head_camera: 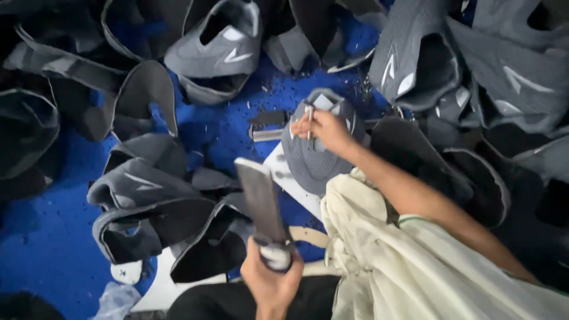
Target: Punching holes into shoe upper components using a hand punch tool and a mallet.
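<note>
Left hand gripping flat metal blade upright; right hand pinching thin metal punch on grey shoe upper. More shoe uppers around on blue floor.

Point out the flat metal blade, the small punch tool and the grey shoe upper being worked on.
flat metal blade (261,198), head view, mid-face.
small punch tool (310,121), head view, shaft above the fingers.
grey shoe upper (314,166), head view, mesh front.

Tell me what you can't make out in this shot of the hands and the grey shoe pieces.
- Head view: the thin tool in the right hand is too small to identify; fingers cover it.
- The flat blade blurs; the left hand hides its handle.
- The grey shoe upper is partly covered by hand and arm.
</note>
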